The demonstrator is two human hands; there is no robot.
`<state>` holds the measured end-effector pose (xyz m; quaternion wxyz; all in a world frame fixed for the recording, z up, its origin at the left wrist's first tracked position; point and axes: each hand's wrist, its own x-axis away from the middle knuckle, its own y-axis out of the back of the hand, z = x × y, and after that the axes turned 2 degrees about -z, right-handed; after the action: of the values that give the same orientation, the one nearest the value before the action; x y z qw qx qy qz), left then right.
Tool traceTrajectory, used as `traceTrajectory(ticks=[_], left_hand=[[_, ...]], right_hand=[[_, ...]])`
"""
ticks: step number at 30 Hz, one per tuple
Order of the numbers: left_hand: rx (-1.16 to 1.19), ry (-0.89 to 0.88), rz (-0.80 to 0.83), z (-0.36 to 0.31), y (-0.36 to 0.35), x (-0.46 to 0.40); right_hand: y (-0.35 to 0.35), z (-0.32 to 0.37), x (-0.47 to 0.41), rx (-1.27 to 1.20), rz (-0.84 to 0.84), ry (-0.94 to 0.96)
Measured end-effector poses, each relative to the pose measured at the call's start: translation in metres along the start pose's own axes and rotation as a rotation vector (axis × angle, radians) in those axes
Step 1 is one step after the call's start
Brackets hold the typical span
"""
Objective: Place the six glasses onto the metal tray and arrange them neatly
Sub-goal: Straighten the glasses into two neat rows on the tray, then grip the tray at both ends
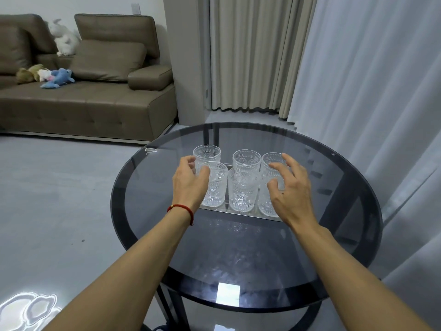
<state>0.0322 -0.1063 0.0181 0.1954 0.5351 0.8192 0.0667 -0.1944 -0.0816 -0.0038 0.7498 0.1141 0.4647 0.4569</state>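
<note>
The metal tray (238, 214) lies near the middle of the round glass table (334, 235), with bare tabletop all around it and a wide stretch on the near side. Six glasses (243, 187) stand on it in two rows of three, close together. The left hand (189, 185) curls loosely around the near-left glass (216, 185), fingers part open and touching its side. The right hand (290, 187) is spread, fingertips against the two right-hand glasses. Both forearms reach forward from the near edge, a red bracelet (182, 209) on the left wrist.
</note>
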Motion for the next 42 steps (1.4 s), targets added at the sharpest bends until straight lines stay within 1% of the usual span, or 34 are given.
traceTrajectory(ticks=[2, 5, 7, 10, 11, 12, 15, 22, 26, 28, 30, 32, 34, 35, 36, 37, 38, 39, 41, 42], left_hand=[[-0.056, 0.006, -0.009, 0.001, 0.000, -0.017], [-0.161, 0.010, 0.067, -0.008, 0.000, -0.047], [-0.281, -0.010, 0.186, -0.016, -0.004, -0.065], [-0.470, -0.043, 0.411, -0.024, -0.012, -0.083], [-0.517, -0.047, 0.459, -0.027, -0.015, -0.086], [-0.553, -0.059, 0.479, -0.028, -0.017, -0.089], [-0.613, -0.113, 0.464, -0.034, -0.023, -0.090], [-0.645, -0.186, 0.547, -0.044, -0.036, -0.088], [-0.644, -0.186, 0.547, -0.045, -0.038, -0.087], [-0.629, -0.189, 0.538, -0.044, -0.036, -0.086], [-0.586, -0.200, 0.500, -0.040, -0.034, -0.084], [-0.477, -0.204, 0.383, -0.033, -0.028, -0.079], [-0.331, -0.188, 0.170, -0.020, -0.018, -0.069], [-0.283, -0.190, 0.061, -0.010, -0.011, -0.062], [-0.264, -0.206, -0.023, 0.003, -0.004, -0.054], [-0.271, -0.225, -0.063, 0.017, 0.003, -0.046], [-0.300, -0.237, -0.064, 0.032, 0.010, -0.037], [-0.356, -0.238, -0.028, 0.047, 0.016, -0.028], [-0.490, -0.260, 0.093, 0.072, 0.024, -0.009], [-0.520, -0.284, 0.157, 0.082, 0.027, 0.000]], right_hand=[[-0.001, -0.001, -0.001, 0.013, 0.027, -0.002], [-0.004, -0.003, -0.004, 0.018, 0.053, -0.008], [-0.005, -0.005, -0.005, 0.010, 0.062, -0.012], [-0.006, -0.007, -0.007, 0.005, 0.055, -0.021], [-0.006, -0.007, -0.007, 0.001, 0.050, -0.030], [-0.006, -0.007, -0.008, -0.007, 0.046, -0.042], [-0.005, -0.005, -0.007, -0.033, 0.045, -0.069], [0.000, -0.002, -0.006, -0.082, 0.060, -0.088], [0.006, -0.003, -0.004, -0.131, 0.063, -0.117], [0.009, -0.004, -0.003, -0.185, 0.062, -0.177], [0.013, -0.005, -0.002, -0.250, 0.023, -0.252], [0.016, -0.008, -0.001, -0.306, -0.035, -0.382], [0.019, -0.017, -0.001, -0.291, -0.048, -0.552], [0.021, -0.022, 0.000, -0.236, -0.009, -0.621], [0.022, -0.027, 0.002, -0.146, 0.070, -0.650], [0.023, -0.032, 0.004, -0.060, 0.167, -0.643], [0.022, -0.037, 0.004, 0.006, 0.258, -0.618], [0.024, -0.040, 0.005, 0.041, 0.330, -0.599], [0.028, -0.045, 0.003, 0.042, 0.480, -0.587], [0.033, -0.045, 0.002, 0.019, 0.562, -0.551]])
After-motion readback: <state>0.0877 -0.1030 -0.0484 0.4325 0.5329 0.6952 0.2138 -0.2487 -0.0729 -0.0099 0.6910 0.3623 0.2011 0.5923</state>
